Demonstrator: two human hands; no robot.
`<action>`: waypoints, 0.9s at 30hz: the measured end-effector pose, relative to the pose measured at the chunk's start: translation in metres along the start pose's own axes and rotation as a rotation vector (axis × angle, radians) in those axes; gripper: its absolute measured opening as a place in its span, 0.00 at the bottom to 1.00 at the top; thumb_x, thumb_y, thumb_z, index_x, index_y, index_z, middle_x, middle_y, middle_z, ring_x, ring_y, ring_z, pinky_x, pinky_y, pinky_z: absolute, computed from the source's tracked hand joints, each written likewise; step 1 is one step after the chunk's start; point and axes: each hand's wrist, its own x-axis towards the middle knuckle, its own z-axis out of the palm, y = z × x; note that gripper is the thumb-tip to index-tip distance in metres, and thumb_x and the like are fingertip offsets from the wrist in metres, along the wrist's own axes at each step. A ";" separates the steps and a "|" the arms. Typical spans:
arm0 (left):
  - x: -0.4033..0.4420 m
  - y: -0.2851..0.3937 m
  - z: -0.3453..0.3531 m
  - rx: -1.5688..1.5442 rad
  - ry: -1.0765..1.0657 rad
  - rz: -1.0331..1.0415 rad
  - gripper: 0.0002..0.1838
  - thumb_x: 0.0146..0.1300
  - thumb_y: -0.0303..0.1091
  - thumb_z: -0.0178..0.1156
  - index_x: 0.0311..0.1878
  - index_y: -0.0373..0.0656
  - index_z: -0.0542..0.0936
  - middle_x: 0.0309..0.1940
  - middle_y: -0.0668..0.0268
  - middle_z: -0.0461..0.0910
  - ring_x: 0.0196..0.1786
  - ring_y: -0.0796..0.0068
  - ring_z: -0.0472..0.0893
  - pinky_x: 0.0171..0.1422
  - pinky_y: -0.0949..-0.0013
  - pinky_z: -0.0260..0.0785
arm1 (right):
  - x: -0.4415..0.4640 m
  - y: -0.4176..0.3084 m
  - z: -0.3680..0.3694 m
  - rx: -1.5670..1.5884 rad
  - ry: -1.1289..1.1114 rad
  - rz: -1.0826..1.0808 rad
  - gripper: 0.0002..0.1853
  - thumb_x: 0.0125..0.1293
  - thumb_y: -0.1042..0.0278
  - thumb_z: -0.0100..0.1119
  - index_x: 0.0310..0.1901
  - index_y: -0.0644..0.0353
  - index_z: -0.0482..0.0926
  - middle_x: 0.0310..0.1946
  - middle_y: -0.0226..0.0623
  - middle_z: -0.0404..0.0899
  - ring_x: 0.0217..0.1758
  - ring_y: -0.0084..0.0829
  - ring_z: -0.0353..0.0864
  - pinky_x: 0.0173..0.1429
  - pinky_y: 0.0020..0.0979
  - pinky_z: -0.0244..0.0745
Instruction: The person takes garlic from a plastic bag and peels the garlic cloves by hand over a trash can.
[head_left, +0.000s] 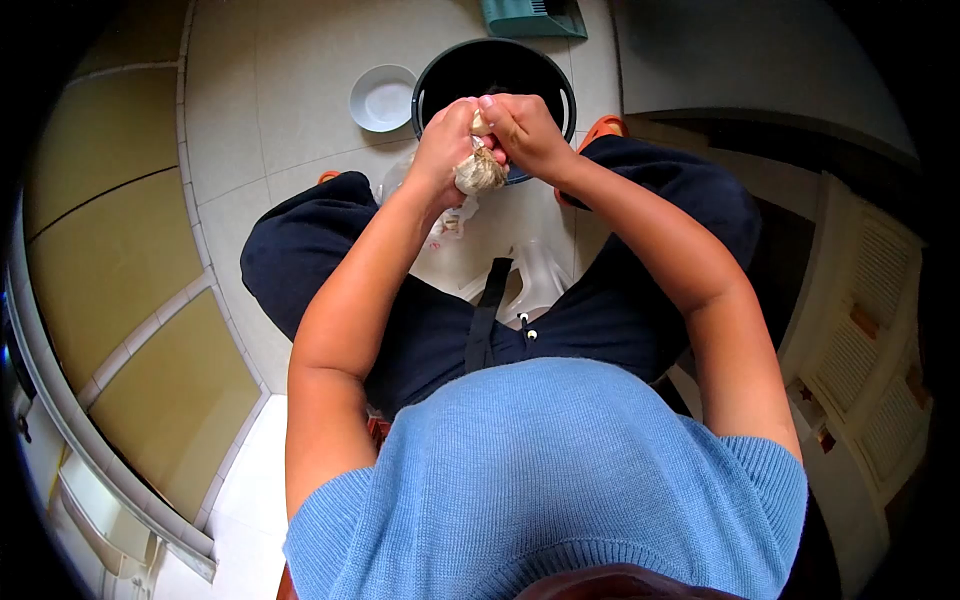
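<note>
Both hands meet over the near rim of a black bucket (432, 75). My left hand (443, 150) is closed around garlic, with a garlic bulb (480, 173) showing below its fingers, roots and dry skin visible. Between the two thumbs is a pale garlic piece (480, 123). My right hand (527, 132) is closed with its thumb and fingers pressed against that piece. Beneath my left hand, a clear plastic bag (452, 222) hangs or lies, holding something pale that I cannot make out fully. The fingers partly hide the garlic.
A white bowl (383, 98) stands on the tiled floor left of the bucket. A green dustpan (535, 17) lies beyond it. My knees flank the work area, with an orange shoe (604, 130) at the right. A tiled ledge (205, 290) runs along the left.
</note>
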 end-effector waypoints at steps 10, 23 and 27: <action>0.010 0.003 -0.002 0.255 -0.101 0.410 0.19 0.70 0.48 0.48 0.48 0.41 0.67 0.28 0.66 0.73 0.21 0.77 0.74 0.24 0.73 0.69 | 0.012 -0.012 -0.005 0.102 0.082 0.034 0.23 0.73 0.55 0.40 0.29 0.67 0.74 0.18 0.34 0.75 0.18 0.21 0.72 0.24 0.25 0.69; 0.017 0.006 -0.014 0.235 -0.129 0.409 0.15 0.68 0.38 0.54 0.51 0.37 0.70 0.33 0.64 0.75 0.20 0.80 0.74 0.24 0.77 0.70 | 0.025 -0.005 -0.032 -0.088 0.168 0.006 0.12 0.61 0.64 0.57 0.33 0.67 0.78 0.24 0.36 0.79 0.25 0.21 0.73 0.32 0.25 0.68; 0.017 0.008 -0.014 0.112 -0.213 0.340 0.16 0.69 0.39 0.52 0.52 0.37 0.70 0.34 0.64 0.76 0.20 0.80 0.74 0.26 0.76 0.72 | 0.023 -0.007 -0.029 -0.126 0.236 -0.067 0.12 0.61 0.64 0.59 0.32 0.67 0.79 0.23 0.33 0.79 0.26 0.19 0.73 0.32 0.24 0.69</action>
